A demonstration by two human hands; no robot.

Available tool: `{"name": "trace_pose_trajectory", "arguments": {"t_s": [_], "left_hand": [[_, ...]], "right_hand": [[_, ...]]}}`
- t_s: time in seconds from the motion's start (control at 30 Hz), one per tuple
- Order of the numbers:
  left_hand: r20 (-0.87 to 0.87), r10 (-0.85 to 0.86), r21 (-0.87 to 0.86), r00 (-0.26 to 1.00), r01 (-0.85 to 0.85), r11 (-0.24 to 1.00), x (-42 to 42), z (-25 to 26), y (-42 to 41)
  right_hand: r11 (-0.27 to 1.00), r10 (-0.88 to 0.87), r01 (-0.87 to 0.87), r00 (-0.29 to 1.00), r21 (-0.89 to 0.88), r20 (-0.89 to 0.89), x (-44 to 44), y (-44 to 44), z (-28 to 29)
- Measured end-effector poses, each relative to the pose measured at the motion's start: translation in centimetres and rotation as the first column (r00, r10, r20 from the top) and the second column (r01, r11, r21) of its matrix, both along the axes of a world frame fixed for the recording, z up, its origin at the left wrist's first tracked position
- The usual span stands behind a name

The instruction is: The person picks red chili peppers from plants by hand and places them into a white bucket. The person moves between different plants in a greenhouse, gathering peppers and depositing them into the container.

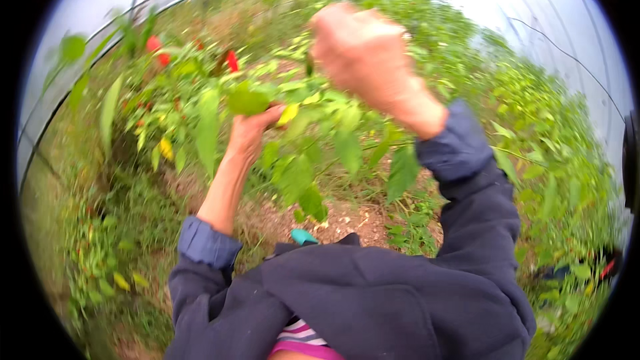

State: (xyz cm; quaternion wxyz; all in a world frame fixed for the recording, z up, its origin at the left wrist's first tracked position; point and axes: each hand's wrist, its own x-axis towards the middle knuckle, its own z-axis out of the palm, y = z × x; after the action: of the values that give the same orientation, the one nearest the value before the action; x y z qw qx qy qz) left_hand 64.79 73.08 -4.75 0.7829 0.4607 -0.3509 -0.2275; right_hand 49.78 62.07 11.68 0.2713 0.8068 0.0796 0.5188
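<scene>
My left hand [252,127] reaches in among the leaves of a pepper plant [300,170]. A broad green leaf [247,101] and a yellow leaf [288,114] partly cover its fingers, so its grip is hidden. My right hand [360,55] is raised above the foliage, blurred, with its fingers curled in. A narrow dark green shape [309,62] shows beside its fingers; whether the hand holds it is unclear. Red peppers [232,61] hang beyond my left hand, with another red pepper [156,50] farther left.
Pale plastic sheeting [560,35] on thin hoops arches around the plants. Dense green rows [540,120] run along the right. Bare soil [345,217] and a teal shoe tip [302,236] lie below. Smaller plants with small red fruits [142,122] grow at left.
</scene>
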Motion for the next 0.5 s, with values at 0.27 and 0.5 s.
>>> {"name": "trace_pose_trajectory", "arguments": {"t_s": [0.27, 0.5], "left_hand": [[0.054, 0.118, -0.143, 0.992, -0.109, 0.984, -0.3, 2.5, 3.6], [0.052, 0.391, -0.23, 0.919, -0.37, 0.9, -0.7, 2.6, 4.9]], "right_hand": [[0.865, 0.485, -0.417, 0.837, 0.28, -0.252, 0.5, 5.6, 1.1], [0.903, 0.427, -0.408, 0.821, 0.134, -0.38, 4.7, 5.7, 0.3]]}}
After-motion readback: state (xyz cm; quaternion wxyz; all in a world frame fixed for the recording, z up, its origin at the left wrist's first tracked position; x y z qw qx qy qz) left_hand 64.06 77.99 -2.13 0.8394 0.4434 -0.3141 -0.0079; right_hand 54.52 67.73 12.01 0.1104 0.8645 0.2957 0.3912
